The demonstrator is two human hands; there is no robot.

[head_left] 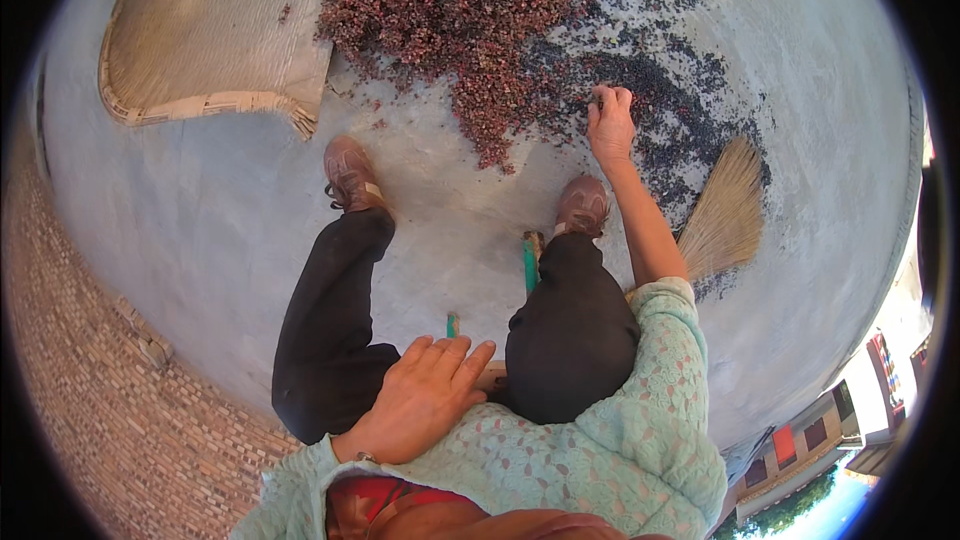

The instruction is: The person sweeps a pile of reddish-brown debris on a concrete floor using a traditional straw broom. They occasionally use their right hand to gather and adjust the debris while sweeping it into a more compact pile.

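My right hand (611,130) reaches down to the right edge of a heap of small reddish-brown dried husks or berries (450,0). Its fingers are bent and drawn together; anything between them is too small to make out. Just right of it, small dark seeds or grains (690,110) lie scattered over the grey floor. My left hand (425,395) rests across my lap, fingers stretched out, with nothing in it. A straw broom (730,210) lies on the floor beside my right forearm, its bristles over some of the dark grains.
A woven mat (215,30) with a bound, frayed edge covers the floor at far left. My brown shoes (351,175) stand on the grey concrete floor (200,200). Green stool legs (531,265) show between my knees. Brick paving (130,390) runs along the lower left.
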